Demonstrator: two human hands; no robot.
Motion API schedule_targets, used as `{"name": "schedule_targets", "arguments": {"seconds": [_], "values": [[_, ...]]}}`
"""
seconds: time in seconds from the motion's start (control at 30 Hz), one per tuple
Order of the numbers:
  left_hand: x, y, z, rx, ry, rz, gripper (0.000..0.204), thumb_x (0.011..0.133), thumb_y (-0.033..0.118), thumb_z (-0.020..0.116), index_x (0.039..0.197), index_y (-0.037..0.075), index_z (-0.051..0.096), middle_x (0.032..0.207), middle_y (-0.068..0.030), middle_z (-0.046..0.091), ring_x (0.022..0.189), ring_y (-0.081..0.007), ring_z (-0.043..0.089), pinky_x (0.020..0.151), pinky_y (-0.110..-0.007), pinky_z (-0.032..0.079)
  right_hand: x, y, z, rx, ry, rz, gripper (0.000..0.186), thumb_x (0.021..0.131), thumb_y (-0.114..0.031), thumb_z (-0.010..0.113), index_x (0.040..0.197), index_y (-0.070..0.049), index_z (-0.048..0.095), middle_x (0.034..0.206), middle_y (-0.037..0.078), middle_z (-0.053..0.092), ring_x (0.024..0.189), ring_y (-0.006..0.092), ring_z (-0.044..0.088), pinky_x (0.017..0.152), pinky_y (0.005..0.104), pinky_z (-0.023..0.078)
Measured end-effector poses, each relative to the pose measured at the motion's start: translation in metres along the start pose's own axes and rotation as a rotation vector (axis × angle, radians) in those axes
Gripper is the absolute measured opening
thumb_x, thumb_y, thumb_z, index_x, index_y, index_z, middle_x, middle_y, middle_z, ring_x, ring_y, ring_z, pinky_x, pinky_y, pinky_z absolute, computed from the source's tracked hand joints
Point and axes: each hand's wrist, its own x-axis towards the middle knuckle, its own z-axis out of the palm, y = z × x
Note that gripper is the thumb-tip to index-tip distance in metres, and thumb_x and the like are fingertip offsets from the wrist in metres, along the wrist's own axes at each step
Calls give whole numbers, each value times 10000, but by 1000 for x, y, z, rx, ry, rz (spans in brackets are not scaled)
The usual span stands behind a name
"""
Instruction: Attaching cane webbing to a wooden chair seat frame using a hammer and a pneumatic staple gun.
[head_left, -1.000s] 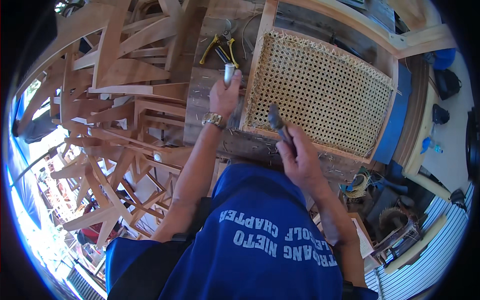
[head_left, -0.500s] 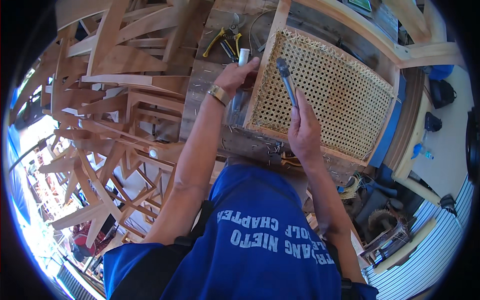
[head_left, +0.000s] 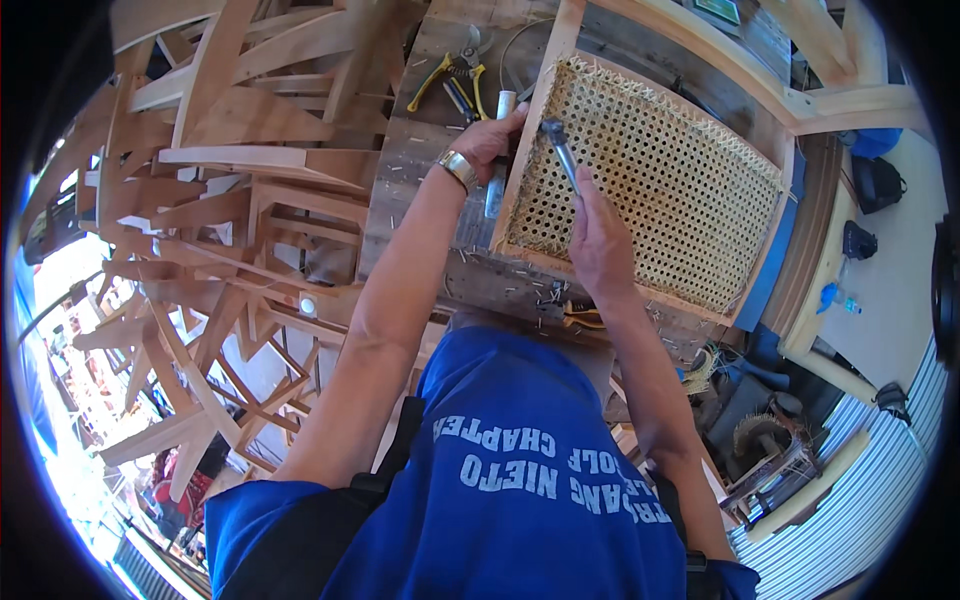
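A caned panel (head_left: 650,190) of open woven mesh fills a pale wooden frame (head_left: 522,150) lying on the workbench (head_left: 405,190). My right hand (head_left: 603,240) is closed around a hammer (head_left: 566,158), its dark head over the panel's upper left part. At the frame's left rail, my left hand (head_left: 487,147) is curled over a slim, white-ended tube-like tool (head_left: 506,102), which shows above and below the hand. One fingertip reaches the rail; the remaining fingers are partly hidden. What the tool is cannot be made out.
Yellow-handled pruning shears (head_left: 458,72) lie on the bench beyond my left hand. Yellow-handled pliers (head_left: 582,316) rest near the front edge, with small cane scraps around. Wooden chair parts (head_left: 250,160) are stacked at the left. A cane coil (head_left: 703,370) is at the right.
My left hand and the white-ended tool have shifted right, closer against the frame. The hammer and my right hand have moved slightly up and left.
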Motion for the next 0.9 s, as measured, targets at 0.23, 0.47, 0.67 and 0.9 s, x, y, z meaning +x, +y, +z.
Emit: {"name": "schedule_targets", "arguments": {"seconds": [0.23,0.47,0.67,0.9], "values": [[3,-6,0,-4,28,34,505,1006,551,684,1239,103,709,1206,-65,764,1075,-180,704,949,-391,561,10,-5,-17,173,197,3,427,1064,-80,597,1491,-76,580,1098,230,734,936,320,759,798,413,592],[5,-8,-1,-10,24,49,539,996,559,694,1275,98,694,1223,-93,762,1106,-209,712,978,-424,556,31,-2,-7,-7,27,57,464,1059,-116,584,1522,-121,548,997,212,722,829,360,728,742,465,592],[5,-9,-3,-49,-21,14,570,986,571,700,1290,89,690,1224,-97,761,1102,-209,714,976,-436,561,28,1,-5,89,295,-51,442,1057,-77,582,1499,-98,574,997,202,728,808,330,717,721,444,579],[14,-13,-8,-6,31,48,595,961,588,726,1286,89,695,1281,-105,733,1188,-210,658,1043,-432,506,46,2,-16,93,111,37,413,1059,-73,585,1472,-82,602,1037,191,759,832,251,754,696,379,613]]}}
